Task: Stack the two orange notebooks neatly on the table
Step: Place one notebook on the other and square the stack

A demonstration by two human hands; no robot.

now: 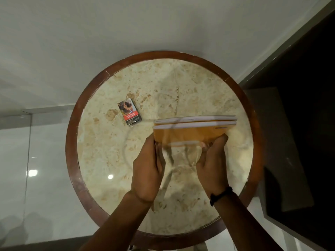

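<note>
While gripped together at both near corners, two orange notebooks (190, 132) with white page edges, tilted above round marble table (181, 84); left hand (147, 171) clamped on left corner, right hand (212, 165) on right; small cigarette pack (129, 113) lying far-left, apart.

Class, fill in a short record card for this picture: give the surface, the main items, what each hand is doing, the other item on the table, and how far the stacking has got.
surface: round table with a marbled top and a dark wooden rim
main items: two orange notebooks, held together, tilted up on edge above the table
left hand: grips the notebooks' left end
right hand: grips the right end; a dark band on the wrist
other item: small printed box, lying flat, apart from the notebooks
progress: notebooks together, not yet laid flat
</note>
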